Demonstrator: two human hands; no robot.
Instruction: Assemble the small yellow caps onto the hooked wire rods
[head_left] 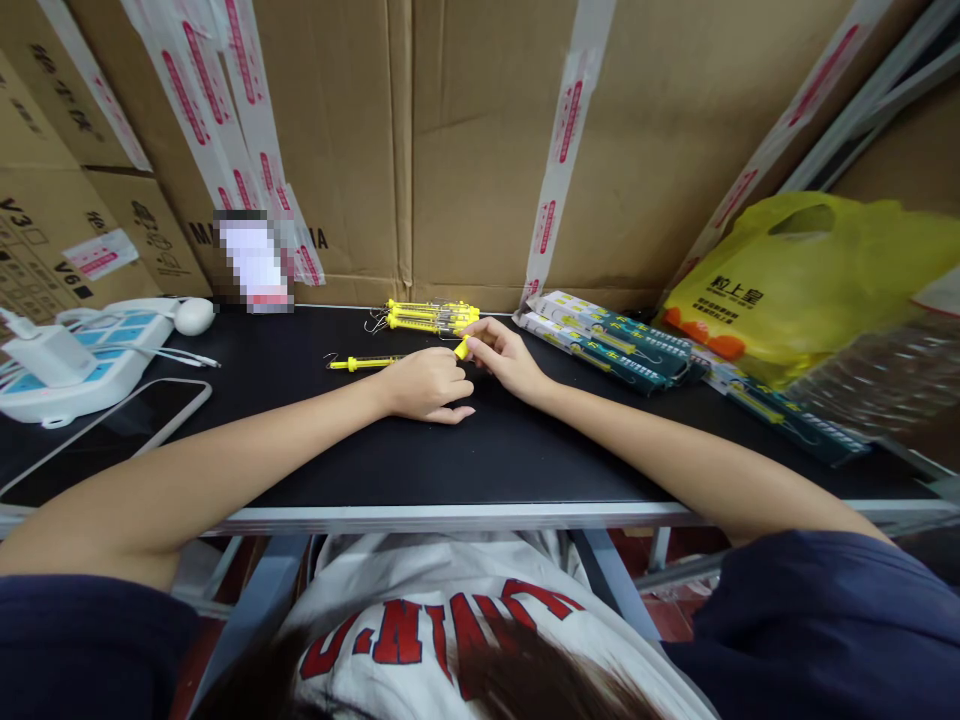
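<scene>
My left hand (431, 385) is closed, palm down, over the table, its fingertips at a small yellow piece (462, 349). From the other side, the thumb and fingers of my right hand (510, 358) pinch the same piece. Whether it belongs to a longer tool is hidden by my hands. A slim yellow tube with a wire hook (366, 362), resembling a spring scale, lies just behind my left wrist, its right end hidden by the hand. Behind both hands lies a bundle of similar yellow hooked tubes (431, 317).
Long printed packages (600, 340) lie at right beside a yellow plastic bag (810, 270). A phone (112, 435) and a white power strip (97, 360) with cables are at left. A pixelated phone-like screen (255, 260) leans on tall cardboard boxes (472, 150) along the back.
</scene>
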